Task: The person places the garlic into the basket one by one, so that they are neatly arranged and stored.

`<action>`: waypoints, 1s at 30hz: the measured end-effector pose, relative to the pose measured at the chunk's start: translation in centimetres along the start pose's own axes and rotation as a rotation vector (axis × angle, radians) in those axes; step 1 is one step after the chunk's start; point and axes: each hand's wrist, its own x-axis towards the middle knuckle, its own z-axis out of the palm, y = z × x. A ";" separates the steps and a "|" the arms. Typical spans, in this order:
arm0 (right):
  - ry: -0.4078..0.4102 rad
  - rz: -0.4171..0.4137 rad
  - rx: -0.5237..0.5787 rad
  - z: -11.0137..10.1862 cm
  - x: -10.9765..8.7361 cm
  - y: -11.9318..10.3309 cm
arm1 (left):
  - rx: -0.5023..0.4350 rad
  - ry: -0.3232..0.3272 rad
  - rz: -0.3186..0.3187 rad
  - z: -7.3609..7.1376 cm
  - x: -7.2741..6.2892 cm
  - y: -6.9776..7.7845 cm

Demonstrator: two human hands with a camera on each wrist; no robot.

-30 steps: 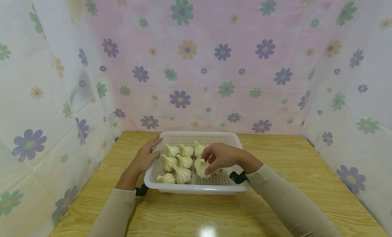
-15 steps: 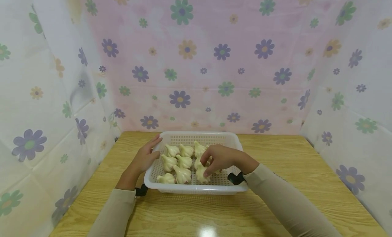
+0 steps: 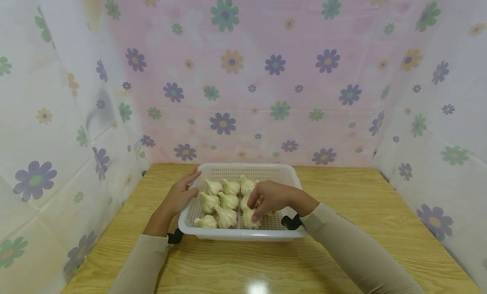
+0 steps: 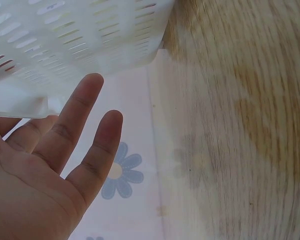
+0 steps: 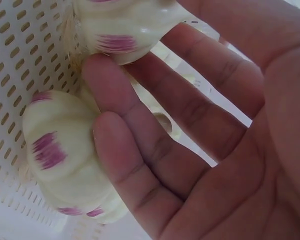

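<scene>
My right hand reaches into a white perforated plastic basket and pinches a pale garlic bulb near the front wall. In the right wrist view this bulb shows purple streaks and lies between the thumb and fingers. Another garlic bulb sits beside the outer fingertips there, partly covered by them. My left hand rests at the basket's left rim with its fingers extended. In the left wrist view, two straight fingers stand outside the perforated wall.
Several more garlic bulbs lie in rows in the left and middle of the basket; some behind my right hand are partly hidden. A wood-grain table bears the basket. Flower-print cloth closes off the back and both sides.
My right hand has brought the garlic bulb slightly down and toward the basket's front wall, and still grips it. The left hand keeps its place at the rim.
</scene>
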 end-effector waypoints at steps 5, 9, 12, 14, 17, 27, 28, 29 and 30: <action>-0.002 0.002 -0.051 0.0 0.1 0.1 | -0.004 -0.001 0.008 0.0 0.1 -0.1; -0.005 0.012 -0.064 0.0 0.1 0.0 | -0.007 -0.003 0.007 0.0 0.1 -0.1; -0.006 0.018 -0.071 0.0 0.0 -0.2 | -0.006 -0.002 0.006 0.0 0.1 -0.1; -0.008 0.020 -0.074 0.0 0.0 -0.3 | -0.005 0.000 0.004 0.0 0.0 -0.1; -0.014 0.015 -0.081 0.0 0.0 -0.4 | -0.009 -0.002 0.001 -0.1 0.0 0.0; -0.013 0.009 -0.121 0.2 0.3 -0.1 | -0.003 -0.008 0.003 -0.2 -0.1 0.0; -0.011 0.012 -0.125 0.2 0.4 -0.1 | -0.002 -0.007 0.003 -0.2 -0.1 0.0; -0.010 0.014 -0.128 0.2 0.4 0.0 | 0.000 -0.007 0.002 -0.2 -0.1 0.0; -0.009 0.016 -0.130 0.2 0.4 0.0 | 0.002 -0.006 0.003 -0.2 0.0 0.0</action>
